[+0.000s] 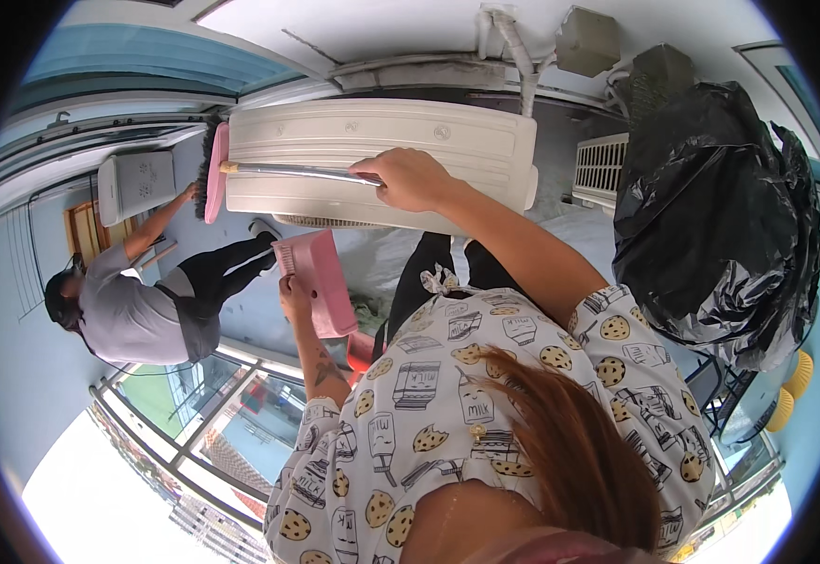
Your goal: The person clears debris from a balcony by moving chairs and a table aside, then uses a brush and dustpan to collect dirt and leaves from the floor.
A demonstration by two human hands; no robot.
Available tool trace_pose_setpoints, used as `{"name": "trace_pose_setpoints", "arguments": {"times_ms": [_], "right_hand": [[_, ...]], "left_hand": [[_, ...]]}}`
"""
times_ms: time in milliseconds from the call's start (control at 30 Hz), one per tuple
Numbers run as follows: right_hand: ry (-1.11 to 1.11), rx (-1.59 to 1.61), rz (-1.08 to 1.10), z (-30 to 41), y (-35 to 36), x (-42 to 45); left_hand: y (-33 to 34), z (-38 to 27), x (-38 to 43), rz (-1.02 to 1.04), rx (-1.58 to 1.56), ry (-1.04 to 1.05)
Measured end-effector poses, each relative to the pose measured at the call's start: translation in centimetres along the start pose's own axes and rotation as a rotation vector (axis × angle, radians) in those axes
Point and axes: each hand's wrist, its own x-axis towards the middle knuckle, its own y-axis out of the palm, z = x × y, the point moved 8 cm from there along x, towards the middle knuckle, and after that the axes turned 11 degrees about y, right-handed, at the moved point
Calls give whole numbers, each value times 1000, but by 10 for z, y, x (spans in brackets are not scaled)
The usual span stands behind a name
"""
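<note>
My right hand grips the metal handle of a broom above a cream outdoor air-conditioner unit. The broom's pink head, with dark bristles, lies to the left, past the unit's end. Lower down, my left hand holds a pink plastic dustpan by its edge, close to a row of comb teeth. The dustpan is tilted in front of the unit, left of my legs. Part of a red plastic object shows below it, mostly hidden.
A co-worker stands at the left, one arm stretched toward a grey-white lidded box. At the right hangs or stands a large black plastic bag, beside a second vented unit. Pipes run along the wall. A railed window lies lower left.
</note>
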Motion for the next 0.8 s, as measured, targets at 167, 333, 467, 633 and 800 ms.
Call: {"name": "trace_pose_setpoints", "arguments": {"times_ms": [167,333,467,633,800], "right_hand": [[63,106,47,-29,-41,-39],[287,203,-19,-84,-68,-80],[628,327,-42,-135,-91,-98],[636,-49,30,-192,-118,-34],[1097,-317,401,-337,-69,56]], "left_hand": [[13,-8,50,14,260,77],[41,-16,74,104,174,122],[28,-19,72,148,242,43],[-72,-50,115,-85,309,243],[-36,-125,146,-85,121,379]]}}
